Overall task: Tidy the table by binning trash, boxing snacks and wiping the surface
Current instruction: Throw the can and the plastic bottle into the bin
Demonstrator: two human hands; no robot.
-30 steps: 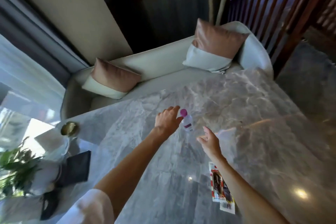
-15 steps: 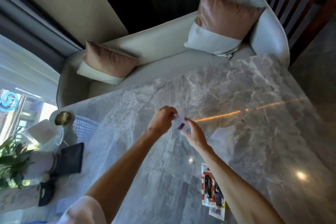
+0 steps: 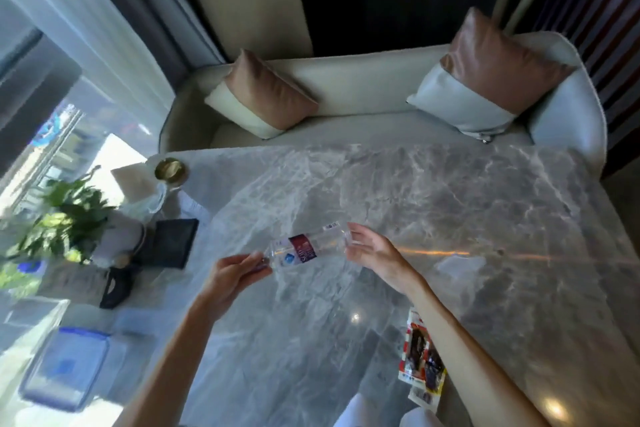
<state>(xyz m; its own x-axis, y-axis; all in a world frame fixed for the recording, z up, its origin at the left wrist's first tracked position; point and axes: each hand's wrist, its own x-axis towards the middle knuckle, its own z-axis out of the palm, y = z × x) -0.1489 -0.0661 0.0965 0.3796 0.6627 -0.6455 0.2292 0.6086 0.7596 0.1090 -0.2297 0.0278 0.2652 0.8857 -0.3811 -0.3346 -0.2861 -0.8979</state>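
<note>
A clear plastic bottle [image 3: 306, 248] with a dark red label lies sideways in the air above the grey marble table [image 3: 450, 218]. My left hand [image 3: 230, 276] grips its cap end, the cap hidden under the fingers. Fingers of my right hand [image 3: 374, 248] touch the bottle's base, spread apart. A red and white snack packet [image 3: 420, 362] lies flat near the table's front edge, beside my right forearm. A clear box with a blue lid [image 3: 65, 367] sits at the lower left.
At the table's left end stand a potted plant [image 3: 62, 218], a gold dish [image 3: 169, 170], a white napkin bundle [image 3: 138, 191] and a black folder [image 3: 169, 243]. A cream sofa [image 3: 363, 87] with two cushions runs along the far side.
The bottle was upright on the table; both hands closed on it, lifted it and tipped it sideways. The camera swung left, bringing the blue-lidded box into view.
</note>
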